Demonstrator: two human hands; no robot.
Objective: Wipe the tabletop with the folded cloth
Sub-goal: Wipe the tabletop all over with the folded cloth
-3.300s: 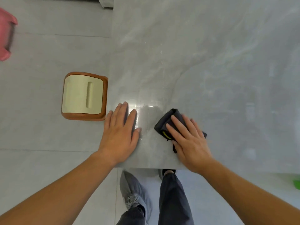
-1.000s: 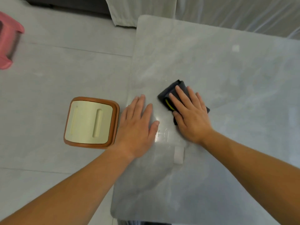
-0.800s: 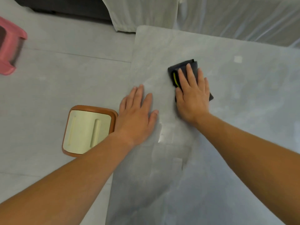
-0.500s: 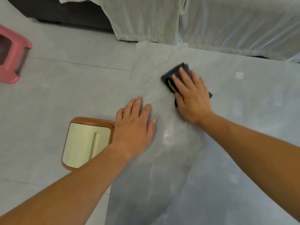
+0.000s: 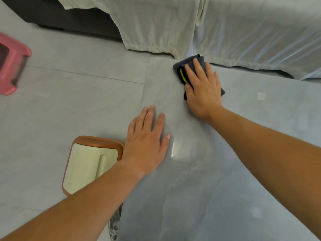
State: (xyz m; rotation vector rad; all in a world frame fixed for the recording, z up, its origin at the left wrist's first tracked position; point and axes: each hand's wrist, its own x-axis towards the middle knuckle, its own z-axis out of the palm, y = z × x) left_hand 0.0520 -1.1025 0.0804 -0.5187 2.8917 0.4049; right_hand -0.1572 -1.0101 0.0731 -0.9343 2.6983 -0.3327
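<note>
A glossy grey marble tabletop (image 5: 234, 162) fills the right and lower part of the head view. A folded dark grey cloth (image 5: 184, 66) with a yellow-green stripe lies near the table's far left corner. My right hand (image 5: 203, 91) presses flat on the cloth, fingers spread over it, and hides most of it. My left hand (image 5: 147, 141) rests palm down on the table's left edge, fingers apart, holding nothing.
A brown-rimmed cream stool (image 5: 86, 162) stands on the floor just left of the table, partly under my left forearm. A pink stool (image 5: 12, 70) is at the far left. A sofa under pale sheets (image 5: 208, 26) runs along the table's far edge.
My right hand has slid the cloth away from me, from the near edge up to the far left corner by the sofa. The left hand stays planted on the table's left edge.
</note>
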